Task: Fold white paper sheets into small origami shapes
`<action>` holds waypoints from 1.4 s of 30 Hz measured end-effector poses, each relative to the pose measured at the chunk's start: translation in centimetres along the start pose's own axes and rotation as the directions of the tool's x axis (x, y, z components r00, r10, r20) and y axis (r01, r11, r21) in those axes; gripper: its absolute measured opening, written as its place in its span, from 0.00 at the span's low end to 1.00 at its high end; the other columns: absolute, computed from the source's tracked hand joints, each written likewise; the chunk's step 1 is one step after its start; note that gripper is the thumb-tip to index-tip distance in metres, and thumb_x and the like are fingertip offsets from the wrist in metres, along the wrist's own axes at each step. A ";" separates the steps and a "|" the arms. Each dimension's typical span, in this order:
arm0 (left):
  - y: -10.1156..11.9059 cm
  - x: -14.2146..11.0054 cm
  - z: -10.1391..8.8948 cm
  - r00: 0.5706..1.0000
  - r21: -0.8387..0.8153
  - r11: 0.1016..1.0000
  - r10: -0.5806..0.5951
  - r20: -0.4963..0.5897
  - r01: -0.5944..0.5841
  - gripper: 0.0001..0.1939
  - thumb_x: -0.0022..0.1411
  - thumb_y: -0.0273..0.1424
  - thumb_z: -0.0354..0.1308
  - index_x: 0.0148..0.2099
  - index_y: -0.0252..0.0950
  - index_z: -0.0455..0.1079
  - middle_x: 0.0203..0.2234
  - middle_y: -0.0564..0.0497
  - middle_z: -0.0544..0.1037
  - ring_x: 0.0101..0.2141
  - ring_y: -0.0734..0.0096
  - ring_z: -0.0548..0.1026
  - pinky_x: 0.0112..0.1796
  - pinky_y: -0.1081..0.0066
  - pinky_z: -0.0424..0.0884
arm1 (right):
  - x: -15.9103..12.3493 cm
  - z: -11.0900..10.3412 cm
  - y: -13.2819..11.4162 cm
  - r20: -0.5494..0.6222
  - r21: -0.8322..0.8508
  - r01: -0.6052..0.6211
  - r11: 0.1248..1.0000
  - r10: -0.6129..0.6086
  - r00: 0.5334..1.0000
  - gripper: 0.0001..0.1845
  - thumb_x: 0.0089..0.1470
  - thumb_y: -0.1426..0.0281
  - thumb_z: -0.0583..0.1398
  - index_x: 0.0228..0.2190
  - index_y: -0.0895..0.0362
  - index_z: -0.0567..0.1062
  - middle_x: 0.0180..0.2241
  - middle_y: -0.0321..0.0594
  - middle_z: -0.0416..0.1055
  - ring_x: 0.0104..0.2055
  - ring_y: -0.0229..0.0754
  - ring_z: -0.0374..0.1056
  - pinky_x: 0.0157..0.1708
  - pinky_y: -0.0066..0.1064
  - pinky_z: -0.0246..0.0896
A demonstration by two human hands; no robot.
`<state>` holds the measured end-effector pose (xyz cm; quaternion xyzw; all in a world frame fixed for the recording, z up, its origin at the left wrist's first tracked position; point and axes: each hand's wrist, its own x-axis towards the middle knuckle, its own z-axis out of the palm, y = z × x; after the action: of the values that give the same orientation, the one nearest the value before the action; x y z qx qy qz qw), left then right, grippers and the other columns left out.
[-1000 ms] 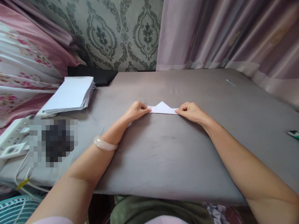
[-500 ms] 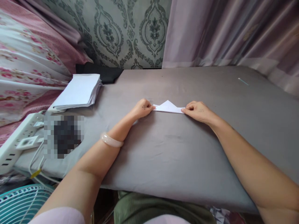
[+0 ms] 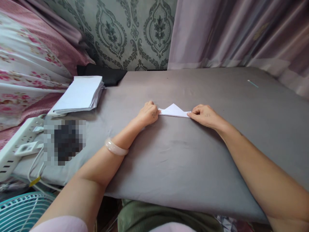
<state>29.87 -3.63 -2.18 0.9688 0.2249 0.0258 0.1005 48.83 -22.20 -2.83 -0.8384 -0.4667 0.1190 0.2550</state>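
A small folded white paper lies flat on the grey-covered table, its long straight edge toward me and a triangular point rising at the middle of the far side. My left hand, closed, grips the paper's left end; its fingertips are partly hidden behind the back of the hand. At the opposite end, my right hand pinches the right tip between thumb and forefinger. A pale bangle circles my left forearm.
A stack of white paper sits at the back left beside a black cloth. Along the left edge are a white power strip with cables and a blurred dark object. A teal fan stands below. A thin stick lies far right.
My left hand has rolled over at the paper's left end, its back now turned more toward me. The right hand and the paper stay in place.
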 end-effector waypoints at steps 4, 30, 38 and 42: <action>0.5 -0.2 -0.3 0.998 0.100 0.993 0.057 0.030 -0.060 0.16 0.67 0.31 0.43 0.41 0.25 0.69 0.43 0.34 0.68 0.45 0.56 0.66 0.46 0.60 0.64 | 0.2 0.1 0.2 0.042 -0.028 -0.022 0.999 0.024 0.999 0.18 0.49 0.58 0.57 0.16 0.56 0.70 0.27 0.39 0.70 0.30 0.38 0.64 0.28 0.29 0.54; -0.5 -0.3 0.7 0.886 -0.035 0.889 0.452 -0.102 -0.457 0.17 0.61 0.19 0.39 0.45 0.33 0.65 0.42 0.43 0.69 0.41 0.63 0.65 0.45 0.64 0.62 | -1.5 0.7 -1.0 -0.075 -0.142 0.338 0.930 -0.351 0.933 0.10 0.54 0.76 0.54 0.36 0.57 0.73 0.40 0.43 0.70 0.42 0.42 0.63 0.43 0.33 0.57; 1.7 -2.1 -0.8 0.937 0.189 0.919 0.346 0.034 -0.346 0.17 0.62 0.21 0.43 0.48 0.35 0.67 0.40 0.42 0.72 0.41 0.62 0.69 0.34 0.69 0.65 | -4.6 1.3 -6.1 0.081 -0.558 0.199 0.806 -0.186 0.979 0.21 0.58 0.78 0.45 0.44 0.58 0.74 0.42 0.51 0.70 0.43 0.49 0.65 0.37 0.36 0.55; 4.3 -3.7 -0.6 0.962 0.277 0.922 0.269 0.046 -0.271 0.19 0.65 0.25 0.41 0.56 0.30 0.61 0.42 0.38 0.71 0.41 0.58 0.71 0.35 0.65 0.67 | -5.5 2.3 -8.1 0.030 -0.603 0.158 0.782 -0.176 0.984 0.24 0.63 0.63 0.44 0.56 0.54 0.66 0.41 0.54 0.68 0.40 0.52 0.65 0.36 0.38 0.54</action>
<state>28.36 -8.88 -0.78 0.9950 0.0904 0.0035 -0.0414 39.05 -22.60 -0.63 -0.8328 -0.5489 -0.0706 -0.0093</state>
